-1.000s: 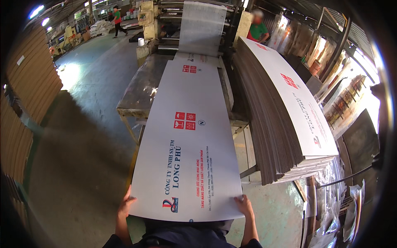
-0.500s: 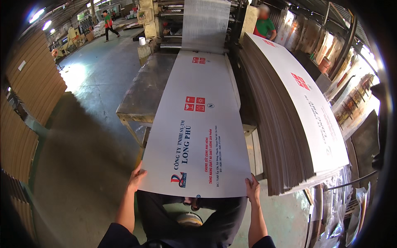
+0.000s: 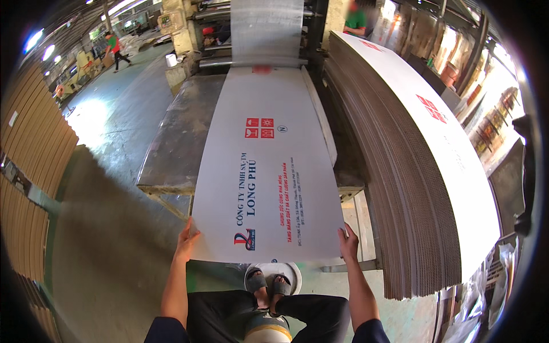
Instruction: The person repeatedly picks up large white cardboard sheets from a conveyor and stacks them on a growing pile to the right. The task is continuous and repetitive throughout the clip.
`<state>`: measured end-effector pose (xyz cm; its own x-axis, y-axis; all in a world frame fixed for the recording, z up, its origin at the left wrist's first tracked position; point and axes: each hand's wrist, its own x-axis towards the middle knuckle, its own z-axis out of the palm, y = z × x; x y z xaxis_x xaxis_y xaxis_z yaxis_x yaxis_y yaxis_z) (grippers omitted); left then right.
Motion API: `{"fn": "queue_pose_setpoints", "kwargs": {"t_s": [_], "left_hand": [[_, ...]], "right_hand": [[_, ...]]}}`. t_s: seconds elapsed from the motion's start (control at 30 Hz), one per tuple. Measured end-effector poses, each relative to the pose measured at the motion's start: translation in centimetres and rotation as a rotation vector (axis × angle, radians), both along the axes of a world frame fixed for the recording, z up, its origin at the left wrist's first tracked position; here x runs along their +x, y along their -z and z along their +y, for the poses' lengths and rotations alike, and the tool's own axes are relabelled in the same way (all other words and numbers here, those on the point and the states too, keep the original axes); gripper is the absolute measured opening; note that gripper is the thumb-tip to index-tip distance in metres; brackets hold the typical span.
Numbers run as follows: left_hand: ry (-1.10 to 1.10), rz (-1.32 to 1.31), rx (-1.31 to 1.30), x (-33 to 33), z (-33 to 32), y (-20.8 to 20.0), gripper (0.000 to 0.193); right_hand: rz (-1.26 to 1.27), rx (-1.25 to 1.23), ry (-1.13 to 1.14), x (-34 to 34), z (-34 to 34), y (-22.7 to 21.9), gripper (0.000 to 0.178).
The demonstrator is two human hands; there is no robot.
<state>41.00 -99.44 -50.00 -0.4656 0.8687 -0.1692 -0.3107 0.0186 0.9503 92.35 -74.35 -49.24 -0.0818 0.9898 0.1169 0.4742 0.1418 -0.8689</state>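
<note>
A long white printed cardboard sheet (image 3: 229, 188) stretches from in front of me to the machine's rollers (image 3: 251, 61). Its far end meets the rollers, where a red mark is partly covered. My left hand (image 3: 185, 242) grips the near left corner, thumb on top of the sheet. On the opposite side, my right hand (image 3: 348, 242) holds the near right edge with its thumb up and its other fingers partly hidden. The sheet's middle rests on a worn metal table (image 3: 177, 148), and its near end hangs out past the table between my hands.
To the right stands a tall stack of similar cardboard sheets (image 3: 394, 171). Brown cardboard piles (image 3: 40, 126) line the left side. A person (image 3: 116, 51) walks at the far left; another person (image 3: 355, 22) stands behind the stack. My feet rest on a round white base (image 3: 294, 277).
The sheet has moved farther toward the rollers, its far red mark now reaching them. Both hands keep hold of it. My view has shifted, and my feet now show below the sheet.
</note>
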Motion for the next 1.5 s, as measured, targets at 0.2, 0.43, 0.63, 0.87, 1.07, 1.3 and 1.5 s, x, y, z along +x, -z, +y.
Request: {"fn": "queue_pose_setpoints", "kwargs": {"t_s": [0.2, 0.43, 0.63, 0.87, 1.07, 1.3, 1.5], "left_hand": [[-0.163, 1.386, -0.367, -3.6, 6.6, -1.4, 0.073], [-0.13, 0.93, -0.026, 5.9, -4.5, -2.0, 0.026], [0.461, 0.368, -0.212, 23.7, -12.8, 1.8, 0.028], [0.819, 0.113, 0.069, 33.2, -11.2, -6.8, 0.035], [0.796, -0.702, 0.283, 33.5, -5.4, -23.5, 0.052], [0.632, -0.196, 0.079, 26.3, -8.1, -27.3, 0.047], [0.594, -0.356, -0.227, 24.1, -11.5, -12.3, 0.042]], "right_hand": [[-0.666, 0.12, -0.076, -7.4, -0.9, -14.8, 0.056], [-0.755, 0.656, 0.017, 10.9, -10.9, -40.5, 0.043], [-1.143, 0.076, 0.294, 18.3, -12.9, -34.8, 0.099], [-1.106, 0.641, 0.268, 15.1, -18.6, -35.9, 0.054], [-1.19, 0.982, -0.311, 1.2, -30.8, -37.1, 0.04], [-0.848, 0.244, -0.023, 13.4, -35.8, -37.5, 0.068], [-0.834, 0.308, 0.776, 19.5, -41.1, -31.3, 0.082]]}}
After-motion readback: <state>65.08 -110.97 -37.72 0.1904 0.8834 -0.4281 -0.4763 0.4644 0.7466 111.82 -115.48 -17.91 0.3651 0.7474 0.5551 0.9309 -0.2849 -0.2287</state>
